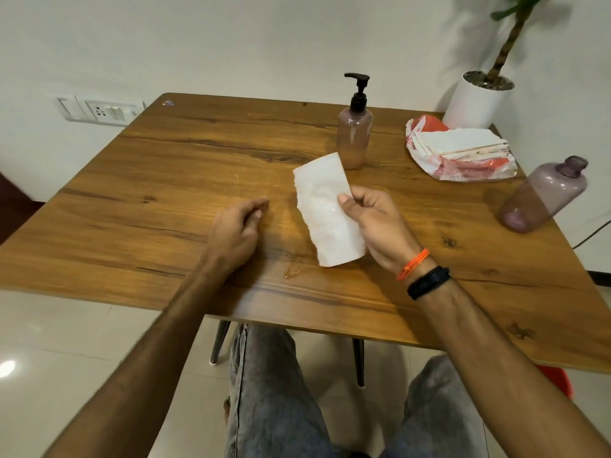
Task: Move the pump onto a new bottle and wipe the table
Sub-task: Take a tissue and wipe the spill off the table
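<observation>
My right hand [373, 223] grips a folded white tissue [325, 209] above the middle of the wooden table [158, 180]. My left hand [236, 226] hovers to its left with fingers loosely curled and nothing in it. A clear bottle [353, 137] carrying the black pump [358, 90] stands upright behind the tissue, with a little liquid at its bottom. An uncapped purple-tinted bottle [542, 196] stands at the right edge. A small wet spill [291, 271] glistens on the table near the front edge, below the tissue.
A plastic bag with a stack of tissues [459, 150] lies at the back right. A white plant pot [477, 100] stands behind the table's far right corner. A wall socket panel [99, 110] is at the left. My knees are under the table.
</observation>
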The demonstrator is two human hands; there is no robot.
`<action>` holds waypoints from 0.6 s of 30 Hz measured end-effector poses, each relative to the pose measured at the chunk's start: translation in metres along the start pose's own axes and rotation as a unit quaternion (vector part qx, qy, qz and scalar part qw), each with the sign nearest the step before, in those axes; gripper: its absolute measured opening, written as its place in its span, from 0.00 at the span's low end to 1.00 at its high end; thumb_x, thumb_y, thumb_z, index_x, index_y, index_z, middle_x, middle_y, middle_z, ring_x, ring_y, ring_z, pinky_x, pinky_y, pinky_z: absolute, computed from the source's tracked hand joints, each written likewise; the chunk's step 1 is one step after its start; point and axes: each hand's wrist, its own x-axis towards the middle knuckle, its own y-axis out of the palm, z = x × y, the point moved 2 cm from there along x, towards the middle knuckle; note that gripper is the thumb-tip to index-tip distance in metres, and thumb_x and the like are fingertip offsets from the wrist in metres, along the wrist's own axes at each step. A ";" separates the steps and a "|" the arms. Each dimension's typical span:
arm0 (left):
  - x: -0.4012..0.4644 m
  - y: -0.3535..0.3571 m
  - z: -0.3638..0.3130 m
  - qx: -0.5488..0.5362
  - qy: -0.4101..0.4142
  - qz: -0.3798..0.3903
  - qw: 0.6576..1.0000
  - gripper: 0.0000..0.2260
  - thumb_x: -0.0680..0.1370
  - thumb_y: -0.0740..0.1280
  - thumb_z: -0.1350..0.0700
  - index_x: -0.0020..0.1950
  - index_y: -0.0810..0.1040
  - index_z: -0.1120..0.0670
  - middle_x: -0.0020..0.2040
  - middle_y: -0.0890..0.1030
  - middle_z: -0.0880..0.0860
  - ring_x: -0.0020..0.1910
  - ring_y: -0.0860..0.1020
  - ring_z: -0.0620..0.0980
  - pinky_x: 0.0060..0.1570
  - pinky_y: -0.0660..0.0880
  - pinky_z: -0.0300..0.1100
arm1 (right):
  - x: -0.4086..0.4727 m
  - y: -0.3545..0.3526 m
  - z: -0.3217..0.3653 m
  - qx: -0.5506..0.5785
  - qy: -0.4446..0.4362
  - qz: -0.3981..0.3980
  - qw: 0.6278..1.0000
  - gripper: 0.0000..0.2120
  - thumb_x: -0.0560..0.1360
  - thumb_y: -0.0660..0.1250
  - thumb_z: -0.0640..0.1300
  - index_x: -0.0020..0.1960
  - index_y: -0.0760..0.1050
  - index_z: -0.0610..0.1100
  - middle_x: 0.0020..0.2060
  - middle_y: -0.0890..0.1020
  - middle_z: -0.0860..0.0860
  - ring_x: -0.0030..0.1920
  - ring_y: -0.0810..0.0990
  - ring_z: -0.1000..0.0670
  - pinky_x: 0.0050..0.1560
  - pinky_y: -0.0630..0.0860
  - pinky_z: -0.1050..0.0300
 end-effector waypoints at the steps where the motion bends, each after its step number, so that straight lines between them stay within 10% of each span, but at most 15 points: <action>1: 0.000 -0.001 -0.005 -0.041 -0.018 -0.003 0.999 0.14 0.82 0.60 0.56 0.66 0.77 0.52 0.64 0.79 0.50 0.64 0.76 0.48 0.66 0.71 0.45 | 0.004 0.001 0.000 0.068 0.032 -0.006 0.997 0.13 0.81 0.57 0.38 0.59 0.76 0.35 0.56 0.81 0.37 0.51 0.83 0.42 0.51 0.80 0.48; 7: 0.003 0.008 -0.040 -0.403 -0.195 0.037 0.894 0.15 0.78 0.68 0.51 0.59 0.78 0.59 0.48 0.85 0.53 0.43 0.85 0.49 0.54 0.81 0.51 | 0.018 0.015 -0.005 0.173 0.120 -0.025 0.977 0.11 0.80 0.58 0.36 0.58 0.76 0.35 0.57 0.81 0.39 0.53 0.82 0.43 0.57 0.78 0.46; 18: -0.003 0.011 -0.037 -0.403 -0.267 0.024 0.875 0.19 0.70 0.76 0.63 0.59 0.78 0.59 0.53 0.84 0.58 0.47 0.85 0.52 0.38 0.82 0.40 | 0.016 0.003 -0.017 0.043 0.134 -0.019 0.990 0.08 0.75 0.66 0.35 0.49 0.81 0.45 0.47 0.86 0.49 0.49 0.84 0.51 0.44 0.82 0.55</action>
